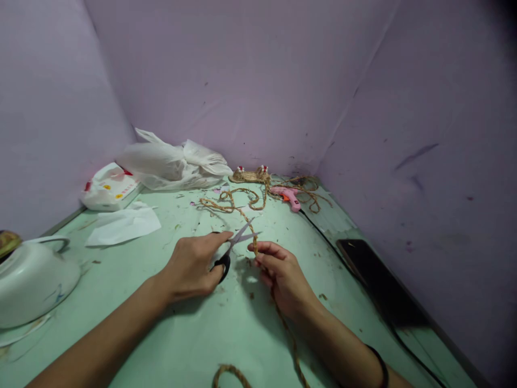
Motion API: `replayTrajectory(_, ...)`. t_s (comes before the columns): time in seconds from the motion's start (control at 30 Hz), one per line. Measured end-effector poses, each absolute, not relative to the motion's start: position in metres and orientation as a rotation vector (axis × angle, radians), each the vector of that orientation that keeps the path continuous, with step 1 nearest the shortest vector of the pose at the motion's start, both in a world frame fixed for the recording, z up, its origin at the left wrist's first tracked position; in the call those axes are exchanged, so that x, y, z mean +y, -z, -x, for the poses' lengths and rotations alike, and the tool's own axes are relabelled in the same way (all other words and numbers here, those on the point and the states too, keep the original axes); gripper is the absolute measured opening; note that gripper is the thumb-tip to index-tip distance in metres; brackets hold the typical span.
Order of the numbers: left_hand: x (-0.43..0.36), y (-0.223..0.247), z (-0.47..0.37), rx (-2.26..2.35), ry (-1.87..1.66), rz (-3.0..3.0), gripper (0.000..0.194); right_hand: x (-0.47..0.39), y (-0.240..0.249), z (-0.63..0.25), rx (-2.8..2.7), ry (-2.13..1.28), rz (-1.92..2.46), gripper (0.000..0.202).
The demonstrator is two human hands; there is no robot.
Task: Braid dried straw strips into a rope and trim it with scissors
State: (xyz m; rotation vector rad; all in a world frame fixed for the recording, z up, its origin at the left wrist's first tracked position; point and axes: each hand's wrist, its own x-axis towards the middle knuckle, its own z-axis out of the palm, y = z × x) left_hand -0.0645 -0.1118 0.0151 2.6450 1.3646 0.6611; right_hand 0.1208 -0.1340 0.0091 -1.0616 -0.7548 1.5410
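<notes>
Black-handled scissors are held in my left hand, their blades spread apart around a braided brown rope. Just below the blades, my right hand pinches the rope between thumb and fingers. From there the rope trails down under my right wrist to the bottom edge, where another bend of it shows. Its far part lies in loose curves on the green table. A pink glue gun rests beyond my right hand, with more cord beside it.
A woven piece with red and white beads sits by the back wall. Left are a white plastic bag, tissue pack, loose tissue and white bowl. A black phone and cable lie right.
</notes>
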Motion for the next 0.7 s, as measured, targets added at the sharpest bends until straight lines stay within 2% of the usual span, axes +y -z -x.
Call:
replayTrajectory(0.2, -0.117, -0.018, 0.057, 1.443, -0.377, -2.837, 0.056, -0.134, -0.01, -0.123, -0.793, -1.434, 1.205, 0.031)
replayTrajectory(0.43, -0.121, -0.021, 0.054, 1.477, -0.292, -2.921, 0.06, -0.133, 0.003, -0.123, -1.09, -1.161, 1.271, 0.025)
replayTrajectory(0.7, -0.123, -0.019, 0.054, 1.462, -0.218, -2.977, 0.062, -0.133, -0.003, -0.122, -1.105, -1.167, 1.299, 0.02)
